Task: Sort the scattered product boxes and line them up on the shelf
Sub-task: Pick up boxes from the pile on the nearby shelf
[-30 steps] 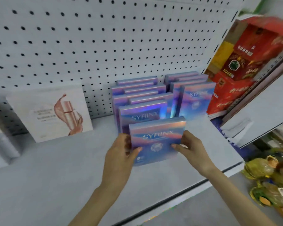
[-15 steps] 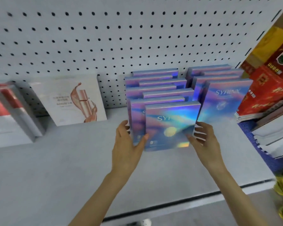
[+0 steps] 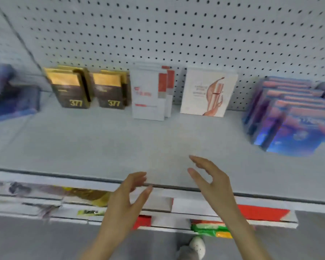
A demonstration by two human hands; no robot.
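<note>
Grey metal shelf (image 3: 83, 143) fills the middle of the head view, with a pegboard wall (image 3: 158, 34) behind it. Along the back, from left to right, stand two groups of gold-and-black boxes (image 3: 69, 87), a group of white boxes with red stripes (image 3: 150, 92) and one white box with a pink drawing (image 3: 206, 92). At the right edge of the frame are the shiny purple-blue boxes (image 3: 289, 117) in close rows. Dark blue boxes (image 3: 9, 92) at the far left are too blurred to judge.

The left hand (image 3: 124, 199) and the right hand (image 3: 212, 182) hover in the lower middle, over the front edge of the shelf. Their fingers are loosely spread and hold nothing.

Each kind seems grouped, so I think the sorting is mostly done. What remains is probably to straighten the rows.
</note>
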